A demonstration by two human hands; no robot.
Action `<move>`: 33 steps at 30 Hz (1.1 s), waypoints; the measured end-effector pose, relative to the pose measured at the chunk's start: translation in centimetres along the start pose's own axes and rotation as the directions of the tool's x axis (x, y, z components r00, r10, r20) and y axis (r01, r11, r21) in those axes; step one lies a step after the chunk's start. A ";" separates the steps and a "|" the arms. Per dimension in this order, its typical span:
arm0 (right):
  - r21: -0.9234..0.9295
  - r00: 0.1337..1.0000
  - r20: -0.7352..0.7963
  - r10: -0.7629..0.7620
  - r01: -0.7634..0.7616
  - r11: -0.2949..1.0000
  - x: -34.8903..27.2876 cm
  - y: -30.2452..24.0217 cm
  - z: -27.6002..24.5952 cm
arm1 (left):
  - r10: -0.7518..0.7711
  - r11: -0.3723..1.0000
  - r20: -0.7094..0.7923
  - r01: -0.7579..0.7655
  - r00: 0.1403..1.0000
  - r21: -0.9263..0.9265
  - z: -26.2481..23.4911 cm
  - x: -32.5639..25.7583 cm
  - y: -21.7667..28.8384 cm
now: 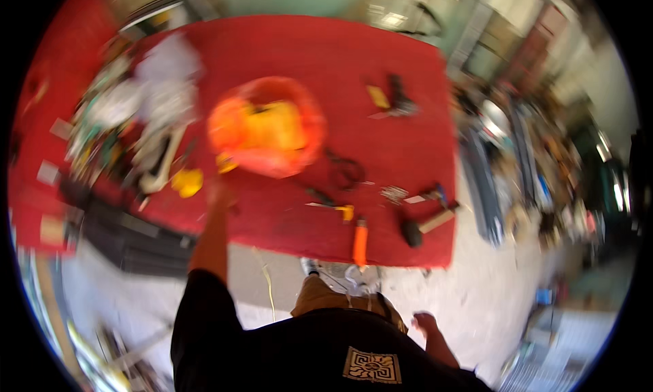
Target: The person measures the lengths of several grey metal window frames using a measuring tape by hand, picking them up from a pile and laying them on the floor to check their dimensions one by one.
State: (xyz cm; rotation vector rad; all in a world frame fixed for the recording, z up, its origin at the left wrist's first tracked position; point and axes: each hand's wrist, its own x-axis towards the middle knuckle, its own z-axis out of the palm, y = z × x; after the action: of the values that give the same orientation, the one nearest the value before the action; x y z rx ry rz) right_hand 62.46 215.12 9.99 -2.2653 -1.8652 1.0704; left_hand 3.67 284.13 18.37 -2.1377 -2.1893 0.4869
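Observation:
My left hand [221, 190] reaches over the red table at the near side of a round orange container [314, 137], which looks like a bag or a basin. Yellow-orange stuff [272, 126] fills the container. A small yellow piece [226, 162] lies right at the left fingertips; blur hides whether the hand touches it. To the left of this hand is a yellow rounded object [187, 182]. Down at my right side, off the table, hangs my right hand [423, 322], its fingers smeared and nothing visible in it.
The red tabletop [306, 52] carries a hammer [435, 220], an orange-handled tool [360, 242], a yellow-and-black tool [343, 210], a dark cable loop [348, 173] and a black tool [400, 96]. Clear plastic bags [166, 79] heap at left. Clutter [524, 167] lines the right side.

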 end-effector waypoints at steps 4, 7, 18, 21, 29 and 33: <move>0.287 0.961 0.191 0.200 -0.250 0.925 5.2 -8.3 -0.8 | 0.268 0.927 -0.362 -0.341 0.893 -0.157 -1.3 10.6 -2.0; 0.417 0.842 0.265 0.471 -0.540 0.731 6.9 -15.4 -8.2 | 0.103 0.987 -0.186 -0.124 0.977 -0.105 0.7 13.6 -0.6; 0.578 0.763 0.220 0.608 -0.604 0.549 -2.6 -9.0 -2.9 | 0.411 0.898 -0.169 -0.367 0.896 0.241 1.4 4.2 4.1; 0.508 0.750 0.271 0.604 -0.644 0.572 -7.8 -4.2 0.8 | -0.209 0.895 -0.261 0.077 0.943 -0.439 -0.2 -11.1 9.4; 0.652 0.771 0.021 0.637 -0.494 0.576 -21.6 10.3 4.3 | -0.095 0.458 -0.563 -0.466 0.821 -0.757 -3.1 -34.0 26.1; 0.946 0.674 -0.071 0.736 -0.188 0.264 -27.8 12.5 1.3 | 0.586 0.188 -0.242 -0.421 0.773 -0.888 -5.7 -48.5 40.9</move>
State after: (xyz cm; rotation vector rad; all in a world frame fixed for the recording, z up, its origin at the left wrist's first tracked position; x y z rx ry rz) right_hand 71.08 186.84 17.26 -2.0222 -0.1081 0.9513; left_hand 47.01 237.57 22.49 -3.5318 -1.8707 -0.9566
